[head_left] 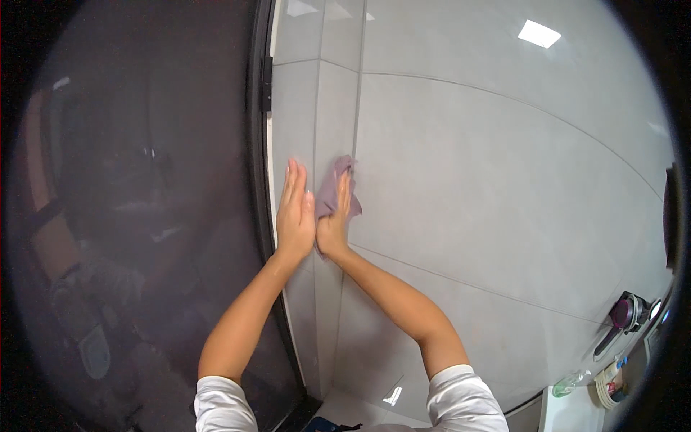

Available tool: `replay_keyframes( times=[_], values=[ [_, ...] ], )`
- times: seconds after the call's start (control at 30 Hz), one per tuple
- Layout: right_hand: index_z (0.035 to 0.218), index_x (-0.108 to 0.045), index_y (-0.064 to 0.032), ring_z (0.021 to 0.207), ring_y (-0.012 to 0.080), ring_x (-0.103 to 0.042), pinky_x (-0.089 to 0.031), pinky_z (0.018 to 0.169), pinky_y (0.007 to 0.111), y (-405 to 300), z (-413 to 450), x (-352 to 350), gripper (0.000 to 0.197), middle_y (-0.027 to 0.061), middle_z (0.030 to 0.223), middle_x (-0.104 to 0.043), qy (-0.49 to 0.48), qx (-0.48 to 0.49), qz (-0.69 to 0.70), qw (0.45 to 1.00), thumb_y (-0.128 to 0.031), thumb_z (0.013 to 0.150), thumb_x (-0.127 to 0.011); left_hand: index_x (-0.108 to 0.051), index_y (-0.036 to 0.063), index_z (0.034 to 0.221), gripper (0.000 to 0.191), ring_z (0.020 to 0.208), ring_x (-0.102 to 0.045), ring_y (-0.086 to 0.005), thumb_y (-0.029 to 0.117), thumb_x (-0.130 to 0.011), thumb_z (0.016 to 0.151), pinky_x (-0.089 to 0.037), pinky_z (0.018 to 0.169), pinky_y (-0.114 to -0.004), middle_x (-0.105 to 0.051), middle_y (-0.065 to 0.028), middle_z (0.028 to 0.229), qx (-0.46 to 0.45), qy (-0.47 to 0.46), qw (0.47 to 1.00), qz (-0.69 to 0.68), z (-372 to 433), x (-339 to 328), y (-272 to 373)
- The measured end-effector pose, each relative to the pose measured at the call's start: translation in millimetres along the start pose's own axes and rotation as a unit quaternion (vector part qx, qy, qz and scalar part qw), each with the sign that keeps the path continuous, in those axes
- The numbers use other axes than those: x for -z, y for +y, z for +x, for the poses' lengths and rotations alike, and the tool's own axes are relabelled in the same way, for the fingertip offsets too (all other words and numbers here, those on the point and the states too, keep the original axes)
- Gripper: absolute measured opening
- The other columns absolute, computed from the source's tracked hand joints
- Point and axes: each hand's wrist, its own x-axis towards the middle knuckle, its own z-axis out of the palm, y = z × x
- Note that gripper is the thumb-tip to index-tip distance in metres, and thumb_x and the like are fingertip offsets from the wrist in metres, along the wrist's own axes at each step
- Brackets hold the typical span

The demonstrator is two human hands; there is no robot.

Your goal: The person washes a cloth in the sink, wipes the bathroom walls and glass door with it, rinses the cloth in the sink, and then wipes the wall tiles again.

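My right hand presses a mauve cloth against the narrow tiled face of a wall corner. Its fingers point up, and parts of the cloth stick out around them. To the left of the corner edge, my left hand rests flat against the adjoining grey tile strip. Nothing shows in that hand; its fingers are extended upward, the thumb lying beside the edge. Both hands are side by side at about the same height.
Left of my hands stands a dark glossy door panel with a black frame. Large grey tiles cover the wall on the right. At lower right are a wall-mounted hair dryer, a green-tinted bottle, a white basin and a basket.
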Motion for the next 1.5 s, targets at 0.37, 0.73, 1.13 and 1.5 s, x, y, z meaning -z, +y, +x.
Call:
replay_keyframes(
  times=[0.37, 0.73, 1.13, 1.5],
  values=[
    [0.154, -0.026, -0.0187, 0.148, 0.0384, -0.012, -0.008, 0.117, 0.054, -31, 148, 5, 0.063, 0.0154, 0.161, -0.016, 0.033, 0.077, 0.029, 0.996, -0.015, 0.093, -0.041, -0.030, -0.0053, 0.148, 0.052, 0.148, -0.018, -0.0356, 0.015, -0.038, 0.101, -0.016, 0.119, -0.041, -0.018, -0.0232, 0.159, -0.046, -0.074, 0.996, 0.004, 3, 13, -2],
    [0.155, -0.019, -0.0158, 0.144, 0.0460, -0.016, -0.017, 0.113, 0.062, -74, 167, -7, 0.071, 0.0245, 0.158, -0.016, 0.057, 0.144, -0.092, 0.984, -0.023, 0.093, -0.054, -0.029, -0.0064, 0.147, 0.060, 0.146, -0.022, -0.0329, 0.033, -0.038, 0.104, -0.017, 0.119, -0.039, -0.027, -0.0225, 0.156, -0.025, -0.080, 0.990, -0.117, 5, 25, -9],
    [0.121, -0.058, 0.0039, 0.138, 0.0381, -0.035, -0.026, 0.113, 0.055, -62, 75, -17, 0.043, 0.0263, 0.145, -0.040, -0.168, 0.410, -0.398, 0.804, -0.019, 0.085, -0.057, -0.047, -0.0070, 0.135, 0.042, 0.130, -0.046, -0.0272, 0.019, -0.036, 0.105, -0.034, 0.110, -0.036, -0.049, -0.0183, 0.140, 0.063, 0.054, 0.983, -0.161, -46, 36, -32],
    [0.127, -0.061, -0.0073, 0.141, 0.0295, -0.033, -0.016, 0.118, 0.052, -88, 104, 5, 0.047, 0.0156, 0.148, -0.042, -0.136, 0.378, -0.473, 0.784, -0.031, 0.086, -0.058, -0.059, -0.0048, 0.118, 0.031, 0.108, -0.060, -0.0285, 0.012, -0.038, 0.102, -0.047, 0.093, -0.036, -0.062, -0.0178, 0.118, 0.095, 0.153, 0.974, -0.134, -70, 48, -34]
  ],
)
